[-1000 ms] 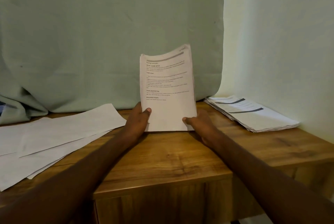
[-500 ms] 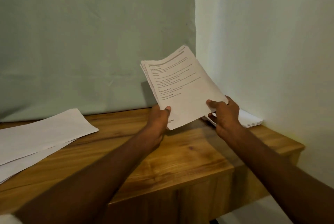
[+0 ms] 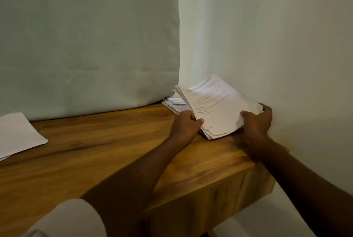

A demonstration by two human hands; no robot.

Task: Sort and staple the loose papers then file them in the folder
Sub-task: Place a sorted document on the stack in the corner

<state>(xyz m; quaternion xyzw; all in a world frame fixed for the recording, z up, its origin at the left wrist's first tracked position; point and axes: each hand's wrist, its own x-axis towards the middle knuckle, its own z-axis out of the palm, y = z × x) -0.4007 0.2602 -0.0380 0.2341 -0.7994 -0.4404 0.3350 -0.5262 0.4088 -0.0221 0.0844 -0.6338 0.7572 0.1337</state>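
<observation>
A thick stack of printed papers [image 3: 215, 106] lies tilted at the table's far right corner, over a second pile of printed sheets [image 3: 174, 103] that peeks out behind it. My left hand [image 3: 186, 124] grips the stack's near left edge, thumb on top. My right hand [image 3: 257, 120] holds its right edge, fingers curled round the sheets. No stapler or folder is in view.
The wooden table [image 3: 107, 145] ends in a right edge and corner just below my right wrist. Loose white sheets [image 3: 17, 135] lie at the far left. A pale curtain [image 3: 86, 41] hangs behind and a white wall [image 3: 277, 45] stands close on the right.
Both hands carried the stack from upright at the table's middle to the right, then lowered it onto the pile in the corner. The view has swung right.
</observation>
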